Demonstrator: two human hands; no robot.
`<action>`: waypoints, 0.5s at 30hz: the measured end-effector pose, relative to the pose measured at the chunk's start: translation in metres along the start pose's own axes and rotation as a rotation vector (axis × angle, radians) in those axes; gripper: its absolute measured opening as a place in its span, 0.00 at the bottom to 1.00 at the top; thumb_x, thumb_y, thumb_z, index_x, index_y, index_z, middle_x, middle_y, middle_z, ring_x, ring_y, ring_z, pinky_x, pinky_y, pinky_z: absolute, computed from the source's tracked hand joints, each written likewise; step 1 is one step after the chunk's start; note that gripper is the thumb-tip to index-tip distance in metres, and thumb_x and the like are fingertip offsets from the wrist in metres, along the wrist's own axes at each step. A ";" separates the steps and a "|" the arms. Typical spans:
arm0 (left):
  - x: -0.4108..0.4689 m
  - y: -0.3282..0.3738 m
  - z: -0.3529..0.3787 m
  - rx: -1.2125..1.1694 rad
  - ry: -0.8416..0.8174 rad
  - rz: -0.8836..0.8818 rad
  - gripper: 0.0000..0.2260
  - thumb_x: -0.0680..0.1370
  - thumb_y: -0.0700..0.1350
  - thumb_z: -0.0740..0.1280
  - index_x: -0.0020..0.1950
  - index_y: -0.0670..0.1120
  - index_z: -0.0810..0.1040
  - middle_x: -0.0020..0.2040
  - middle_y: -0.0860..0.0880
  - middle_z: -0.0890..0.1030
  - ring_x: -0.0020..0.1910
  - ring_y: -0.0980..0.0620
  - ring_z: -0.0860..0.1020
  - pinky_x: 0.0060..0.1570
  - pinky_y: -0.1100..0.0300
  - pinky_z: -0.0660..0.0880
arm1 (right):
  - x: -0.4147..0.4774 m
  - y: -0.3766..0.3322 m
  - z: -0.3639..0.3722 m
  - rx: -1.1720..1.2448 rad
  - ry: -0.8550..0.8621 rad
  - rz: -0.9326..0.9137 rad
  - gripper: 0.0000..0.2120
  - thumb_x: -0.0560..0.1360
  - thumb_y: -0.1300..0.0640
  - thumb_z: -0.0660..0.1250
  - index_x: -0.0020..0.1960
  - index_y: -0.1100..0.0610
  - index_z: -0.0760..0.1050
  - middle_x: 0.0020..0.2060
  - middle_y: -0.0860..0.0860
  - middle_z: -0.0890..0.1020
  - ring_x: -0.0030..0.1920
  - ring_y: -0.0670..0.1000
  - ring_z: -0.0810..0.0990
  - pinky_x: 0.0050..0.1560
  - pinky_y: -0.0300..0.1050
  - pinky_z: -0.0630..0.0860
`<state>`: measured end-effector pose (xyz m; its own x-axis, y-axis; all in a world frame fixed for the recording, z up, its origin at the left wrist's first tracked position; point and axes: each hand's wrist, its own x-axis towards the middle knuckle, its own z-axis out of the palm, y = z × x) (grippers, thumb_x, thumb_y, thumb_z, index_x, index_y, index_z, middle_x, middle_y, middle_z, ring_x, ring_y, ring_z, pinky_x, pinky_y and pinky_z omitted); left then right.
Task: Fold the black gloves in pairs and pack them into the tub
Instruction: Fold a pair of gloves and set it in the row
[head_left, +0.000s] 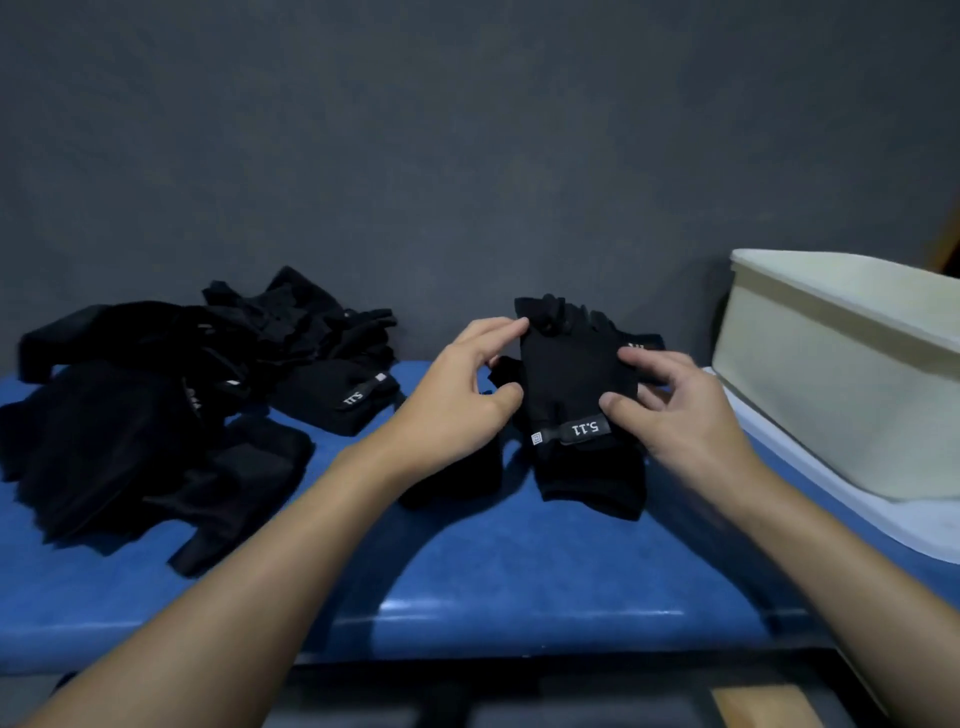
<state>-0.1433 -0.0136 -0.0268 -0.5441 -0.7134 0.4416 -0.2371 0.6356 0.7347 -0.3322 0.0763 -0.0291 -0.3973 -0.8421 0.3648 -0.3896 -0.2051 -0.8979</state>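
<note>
A black glove (574, 379) with a grey "5.11" wrist tab lies on top of a second black glove in the middle of the blue surface (467, 566), fingers pointing away from me. My left hand (462, 395) pinches its left edge between thumb and fingertips. My right hand (675, 410) pinches its right edge near the tab. A loose heap of black gloves (171, 395) spreads over the left side. The cream tub (831, 384) stands at the right, its inside hidden.
A dark grey wall closes off the back of the surface. The tub rests on a white lid or tray (883, 514) along the right edge. The blue surface ends at a dark front edge close to me.
</note>
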 end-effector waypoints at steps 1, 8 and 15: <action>0.002 0.000 0.006 -0.004 -0.017 -0.005 0.27 0.78 0.36 0.65 0.76 0.49 0.68 0.69 0.60 0.69 0.52 0.67 0.71 0.50 0.75 0.66 | -0.002 0.004 -0.004 -0.005 0.000 0.044 0.24 0.74 0.67 0.71 0.68 0.63 0.71 0.65 0.52 0.71 0.57 0.44 0.78 0.58 0.33 0.75; 0.009 -0.012 0.037 0.115 -0.192 -0.069 0.25 0.81 0.43 0.64 0.78 0.49 0.65 0.75 0.58 0.65 0.72 0.60 0.65 0.70 0.66 0.61 | -0.013 0.019 -0.021 -0.465 -0.104 0.168 0.26 0.73 0.55 0.73 0.68 0.59 0.72 0.57 0.54 0.71 0.47 0.52 0.78 0.47 0.40 0.75; 0.010 -0.017 0.044 0.226 -0.293 -0.097 0.26 0.82 0.48 0.62 0.80 0.51 0.61 0.74 0.59 0.66 0.73 0.58 0.64 0.72 0.58 0.64 | -0.022 0.022 -0.025 -0.563 -0.160 0.126 0.25 0.74 0.50 0.72 0.68 0.56 0.71 0.58 0.49 0.69 0.54 0.48 0.75 0.57 0.39 0.70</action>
<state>-0.1806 -0.0184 -0.0574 -0.7096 -0.6798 0.1851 -0.4531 0.6415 0.6191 -0.3535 0.1026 -0.0506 -0.3562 -0.9164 0.1828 -0.7454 0.1607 -0.6470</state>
